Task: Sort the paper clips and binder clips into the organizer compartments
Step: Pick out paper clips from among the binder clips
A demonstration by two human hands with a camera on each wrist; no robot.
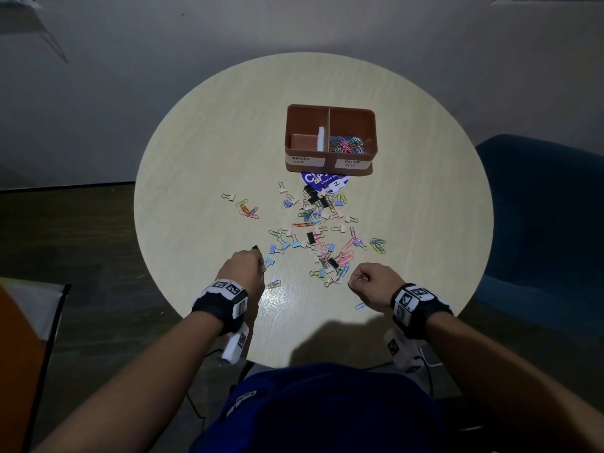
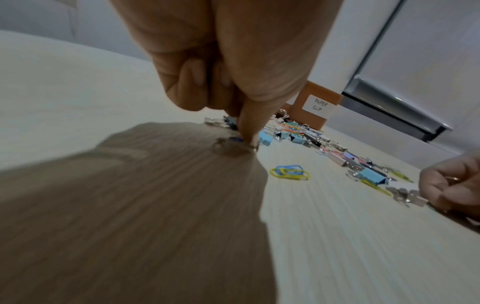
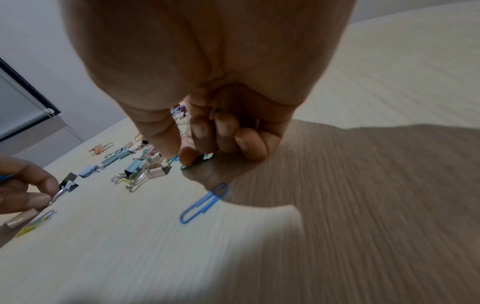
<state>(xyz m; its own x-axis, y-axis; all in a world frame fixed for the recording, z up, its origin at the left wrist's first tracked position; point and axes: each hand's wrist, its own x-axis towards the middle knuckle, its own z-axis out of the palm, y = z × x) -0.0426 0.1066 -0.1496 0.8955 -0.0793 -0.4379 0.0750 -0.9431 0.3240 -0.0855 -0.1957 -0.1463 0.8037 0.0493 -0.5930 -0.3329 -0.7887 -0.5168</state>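
Both my hands work the near edge of the clip pile (image 1: 318, 235), which lies on the table (image 1: 196, 152) on my side of the organizer (image 1: 330, 138). My left hand (image 1: 243, 264), at the pile's near-left fringe, is curled, its fingertips (image 2: 248, 131) pinching a binder clip (image 3: 68, 186) by its wire handle, low on the table. My right hand (image 1: 371, 280), at the pile's near-right fringe, is also curled, thumb and forefinger (image 3: 188, 157) nipping a green paper clip (image 3: 198, 161) against the table; a blue paper clip (image 3: 205, 202) lies loose just nearer me. Risks, as I judge them: the wire handle could swing or slip from so small a pinch, dropping the binder clip on the way to the organizer; the flat paper clip may skate out from under my fingertips, or drag a tangled neighbour with it; and since the two hands carry different kinds, a crossed drop would mix the compartments. The organizer's right compartment holds coloured paper clips (image 1: 346, 146); I see no clips in the left one, though its floor is partly hidden. White labels on its near wall read "BINDER CLIP" (image 1: 302, 160) at left and "PAPER CLIP" (image 1: 352, 163) at right. A purple sticker (image 1: 325, 183) between organizer and pile shows "Clean as yo…", the rest covered.
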